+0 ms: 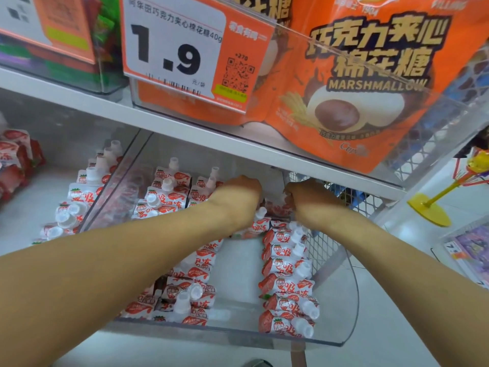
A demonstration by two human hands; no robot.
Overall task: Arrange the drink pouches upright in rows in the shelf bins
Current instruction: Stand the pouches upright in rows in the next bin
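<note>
While reaching deep into clear bin (344,300), both hands (239,197) curl among drink pouches (284,263); grip hidden.

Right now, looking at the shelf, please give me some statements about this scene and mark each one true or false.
1. Both hands reach into the clear bin with the drink pouches. True.
2. The price tag on the upper shelf shows 2.5. False: it shows 1.9.
3. The bags above the bin are marked MARSHMALLOW. True.
4. The pouches have blue caps. False: the caps are white.
5. The left hand rests outside the bin on the floor. False: it is at the back of the bin, among the pouches, near the right hand.
</note>
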